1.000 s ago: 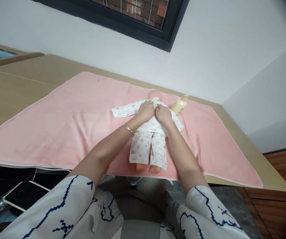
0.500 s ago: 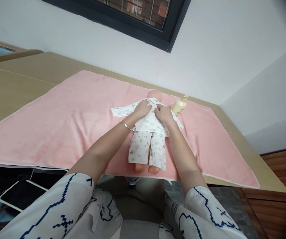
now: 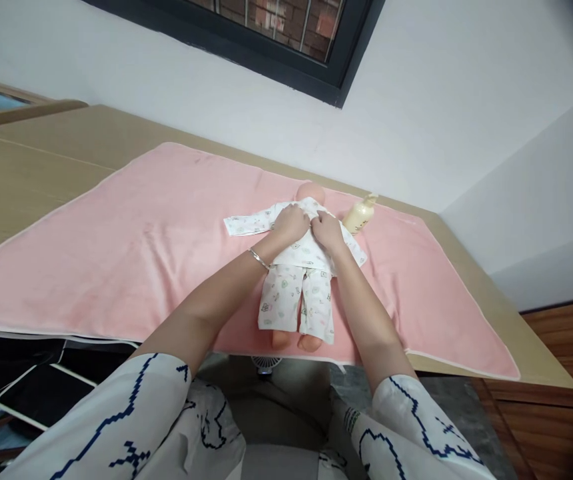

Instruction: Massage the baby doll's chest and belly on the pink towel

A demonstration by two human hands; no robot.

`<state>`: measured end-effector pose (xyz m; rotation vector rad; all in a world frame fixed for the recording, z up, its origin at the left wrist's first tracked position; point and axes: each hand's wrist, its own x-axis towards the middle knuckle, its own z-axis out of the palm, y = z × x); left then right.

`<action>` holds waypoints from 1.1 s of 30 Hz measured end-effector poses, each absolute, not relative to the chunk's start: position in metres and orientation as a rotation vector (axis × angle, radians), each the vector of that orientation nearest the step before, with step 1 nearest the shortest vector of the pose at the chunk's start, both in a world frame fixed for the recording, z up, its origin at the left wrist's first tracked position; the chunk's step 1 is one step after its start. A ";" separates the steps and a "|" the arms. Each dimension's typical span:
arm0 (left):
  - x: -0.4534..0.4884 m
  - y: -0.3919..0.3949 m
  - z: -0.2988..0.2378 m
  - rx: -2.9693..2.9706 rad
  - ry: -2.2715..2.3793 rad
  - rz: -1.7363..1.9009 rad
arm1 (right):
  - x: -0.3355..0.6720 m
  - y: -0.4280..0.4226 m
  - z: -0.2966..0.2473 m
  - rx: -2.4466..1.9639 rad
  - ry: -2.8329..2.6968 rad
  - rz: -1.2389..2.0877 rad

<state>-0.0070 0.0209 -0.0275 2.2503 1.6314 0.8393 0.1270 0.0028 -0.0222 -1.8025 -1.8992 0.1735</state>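
Observation:
A baby doll (image 3: 310, 193) lies on its back, its head toward the wall and its bare feet at the near edge. It wears a white printed shirt (image 3: 304, 255) and matching trousers (image 3: 281, 297). On the chest, my left hand (image 3: 291, 223) has its fingers curled into the shirt front. Beside it my right hand (image 3: 326, 231) pinches the cloth, the two hands nearly meeting at the middle. My fingers hide the exact spot they grip. One sleeve stretches out to the left; the other angles down to the right, partly behind my right wrist.
A pink blanket (image 3: 116, 247) covers much of the wooden table (image 3: 51, 160). A pale yellow pump bottle (image 3: 360, 215) leans near the doll's right-hand side in view. The wall with a dark-framed window (image 3: 339, 87) rises behind. A small fan (image 3: 265, 365) is below the table edge.
My left hand has shifted slightly right and its fingers have curled closer to my right hand. My right hand's fingers are more closed on the shirt. The doll stays in place.

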 end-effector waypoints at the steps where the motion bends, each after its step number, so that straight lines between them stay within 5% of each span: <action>1: -0.010 0.026 -0.029 2.253 1.624 0.850 | 0.123 -0.001 -0.018 -1.835 -1.897 0.178; 33: -0.013 0.047 -0.052 2.348 1.628 0.806 | 0.134 0.010 -0.035 -1.672 -1.965 0.081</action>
